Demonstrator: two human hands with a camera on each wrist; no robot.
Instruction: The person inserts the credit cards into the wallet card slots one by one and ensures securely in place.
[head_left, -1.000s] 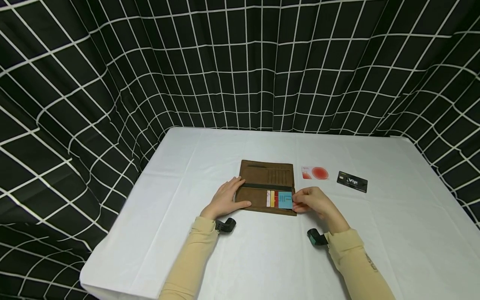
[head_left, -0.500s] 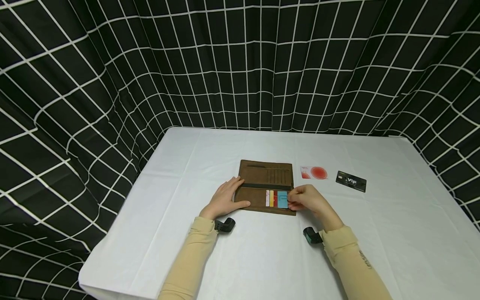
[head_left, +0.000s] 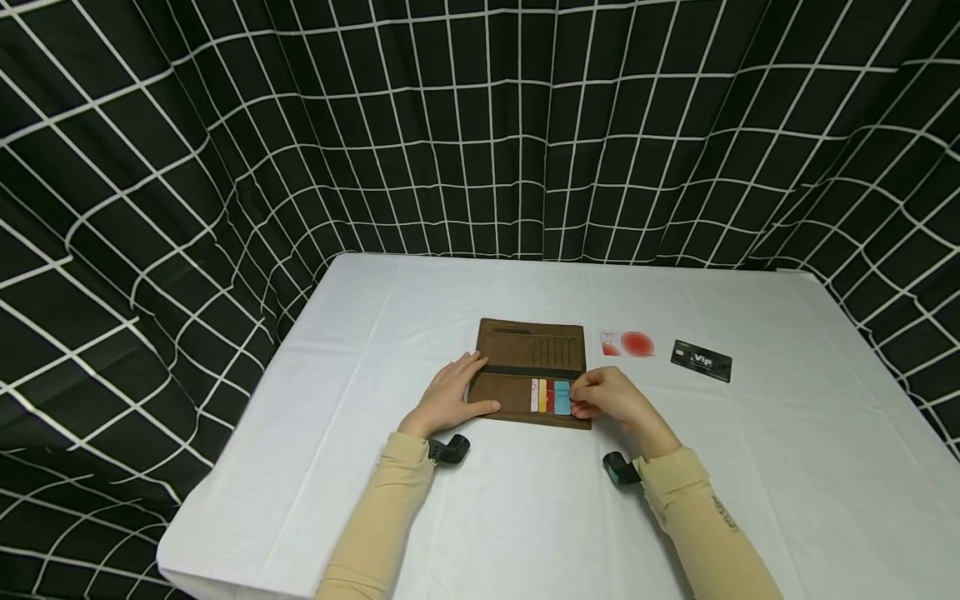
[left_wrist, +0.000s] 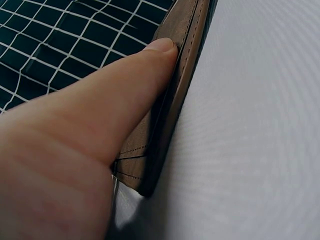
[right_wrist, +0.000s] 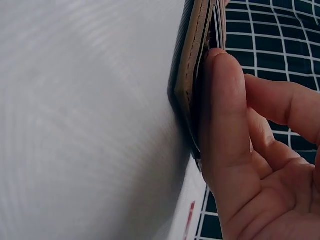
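Right hand [head_left: 617,396] curls its fingers at the blue card [head_left: 562,398], thumb and fingertips seeming to pinch its outer edge, though the fingers partly hide the contact. Left hand [head_left: 444,400] lies with fingers extended over the left side of the wallet [head_left: 508,348], its thumb resting on the near panel. The wallet sits opened flat on the table [head_left: 525,517], and the blue card lies in the row of slots on that near panel, rightmost of those showing.

The card looks light, thin and fairly stiff, probably plastic and a little slick; its short outer edge is the sensible hold, pinched lightly and kept level so it does not bend or catch. The wallet looks like leather, soft enough to flex and likely to slide on the cloth unless pressed, best at its left side, away from the slots.
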